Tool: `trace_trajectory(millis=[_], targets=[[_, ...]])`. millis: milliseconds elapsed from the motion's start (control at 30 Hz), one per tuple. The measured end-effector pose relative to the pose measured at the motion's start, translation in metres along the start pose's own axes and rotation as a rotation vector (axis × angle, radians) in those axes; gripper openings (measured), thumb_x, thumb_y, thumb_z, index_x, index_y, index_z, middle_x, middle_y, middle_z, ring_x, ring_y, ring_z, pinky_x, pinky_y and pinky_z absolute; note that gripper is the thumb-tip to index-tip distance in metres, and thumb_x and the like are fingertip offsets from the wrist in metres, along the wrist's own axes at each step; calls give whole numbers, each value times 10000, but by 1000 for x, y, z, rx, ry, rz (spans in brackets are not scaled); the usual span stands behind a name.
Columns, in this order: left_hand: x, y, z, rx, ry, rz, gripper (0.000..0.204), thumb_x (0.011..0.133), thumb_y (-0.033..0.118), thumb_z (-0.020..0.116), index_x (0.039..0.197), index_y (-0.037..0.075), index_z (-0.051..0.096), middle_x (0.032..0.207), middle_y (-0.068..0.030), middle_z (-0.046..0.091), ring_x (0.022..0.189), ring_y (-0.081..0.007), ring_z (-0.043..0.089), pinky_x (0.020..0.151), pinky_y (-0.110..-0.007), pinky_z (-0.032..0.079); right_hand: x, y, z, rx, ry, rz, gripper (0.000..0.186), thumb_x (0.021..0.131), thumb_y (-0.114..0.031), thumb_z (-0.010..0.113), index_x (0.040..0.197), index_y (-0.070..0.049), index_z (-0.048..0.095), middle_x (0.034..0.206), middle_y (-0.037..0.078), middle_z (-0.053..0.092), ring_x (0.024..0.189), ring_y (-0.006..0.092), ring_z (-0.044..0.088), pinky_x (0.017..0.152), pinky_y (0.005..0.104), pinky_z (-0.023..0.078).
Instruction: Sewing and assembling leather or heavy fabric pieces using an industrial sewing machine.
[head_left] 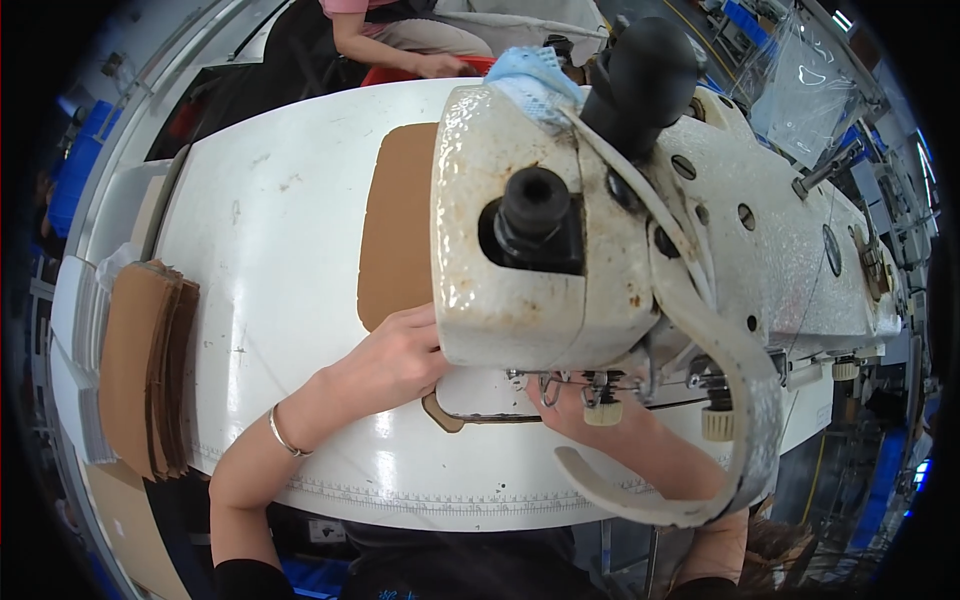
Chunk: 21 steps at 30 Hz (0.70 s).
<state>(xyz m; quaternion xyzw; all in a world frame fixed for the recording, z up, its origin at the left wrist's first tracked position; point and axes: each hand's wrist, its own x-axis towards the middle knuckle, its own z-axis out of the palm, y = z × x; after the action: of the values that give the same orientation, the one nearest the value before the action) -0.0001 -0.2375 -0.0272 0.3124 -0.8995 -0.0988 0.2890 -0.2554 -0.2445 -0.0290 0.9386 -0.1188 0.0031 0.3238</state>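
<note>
Brown panel (395, 230) flat on desk (270, 230), partly hidden by sewing machine (510, 320).
Left hand (395, 362) at panel's near end, fingertips hidden, can't tell if gripping; right hand (562, 408) beside white dark-edged piece (485, 393), partly blocked by machine parts, grip also can't tell; stack of brown pieces (140, 370) at desk's left edge; blue cloth (535, 82) on machine; co-worker's hand (445, 66) beyond desk.

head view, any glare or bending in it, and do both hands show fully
Head view: glare streaks the white table and speckles the sewing machine; the table's near edge curves with the fisheye bend, and the picture's corners go black; neither shows fully, as the machine partly hides the left hand and the right hand.
</note>
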Motion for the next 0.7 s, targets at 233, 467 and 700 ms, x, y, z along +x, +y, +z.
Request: trace_trajectory(millis=[233, 467, 700], targets=[[1, 0, 1, 37, -4, -13, 311, 599, -53, 652, 905, -12, 693, 1031, -117, 656, 1003, -282, 619, 843, -367, 549, -1, -8, 13, 34, 83, 16, 166, 798, -179, 557, 904, -84, 642, 755, 16, 591, 717, 157, 593, 678, 316, 527], [7, 3, -4, 102, -24, -5, 268, 612, -54, 649, 875, -13, 685, 995, -123, 661, 974, -286, 624, 820, -365, 551, -10, -16, 20, -7, 57, 75, 138, 837, -160, 522, 892, -98, 633, 803, 12, 587, 767, 131, 587, 674, 285, 524], [2, 4, -2, 28, -10, -93, 256, 651, -71, 637, 901, -21, 661, 971, -131, 644, 921, -321, 622, 780, -398, 541, -6, -15, 21, 232, 201, 193, 124, 845, -156, 511, 868, -101, 620, 801, 14, 580, 774, 135, 585, 665, 284, 519]])
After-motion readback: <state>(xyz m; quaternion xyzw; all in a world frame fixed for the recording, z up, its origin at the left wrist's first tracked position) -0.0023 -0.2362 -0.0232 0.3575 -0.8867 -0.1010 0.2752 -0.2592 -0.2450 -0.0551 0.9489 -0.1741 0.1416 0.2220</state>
